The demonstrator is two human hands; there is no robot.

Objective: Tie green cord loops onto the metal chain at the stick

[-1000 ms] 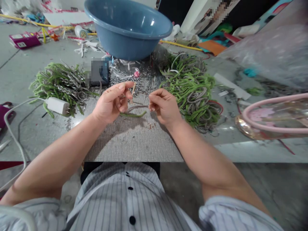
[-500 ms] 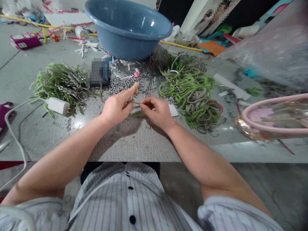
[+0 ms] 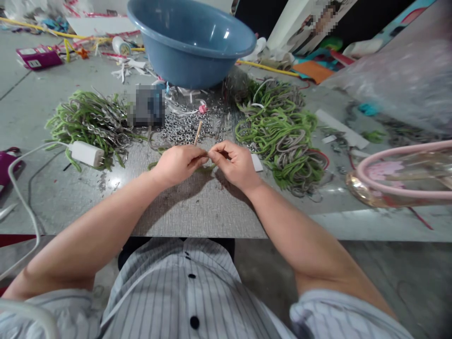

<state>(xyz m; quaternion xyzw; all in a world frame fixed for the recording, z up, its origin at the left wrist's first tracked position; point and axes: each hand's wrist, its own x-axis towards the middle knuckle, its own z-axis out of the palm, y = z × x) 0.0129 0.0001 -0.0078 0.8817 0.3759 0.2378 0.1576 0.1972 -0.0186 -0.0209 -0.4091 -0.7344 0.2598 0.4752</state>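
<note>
My left hand (image 3: pixel 181 164) and my right hand (image 3: pixel 236 165) meet fingertip to fingertip over the near part of the table. Both are closed in a pinch on a thin green and grey cord (image 3: pixel 205 168), mostly covered by the fingers. A bit of green shows below the fingertips and another at the left wrist. Just beyond the left fingers a thin wooden stick (image 3: pixel 198 133) points up; I cannot tell whether that hand touches it. Behind the hands lie many small metal rings (image 3: pixel 181 129). To the right sits a heap of green and grey cords (image 3: pixel 287 136).
A blue basin (image 3: pixel 197 61) stands at the back. On the left are green cords with metal chains (image 3: pixel 86 117), a white charger plug (image 3: pixel 86 154) and a dark, partly blurred object (image 3: pixel 146 106). A pink-handled clear bag (image 3: pixel 406 174) lies right; the table's front edge is near my body.
My left fingers have come down from around the stick, baring it, and moved right to meet the right fingertips. The right hand has stayed nearly in place. The view has shifted slightly.
</note>
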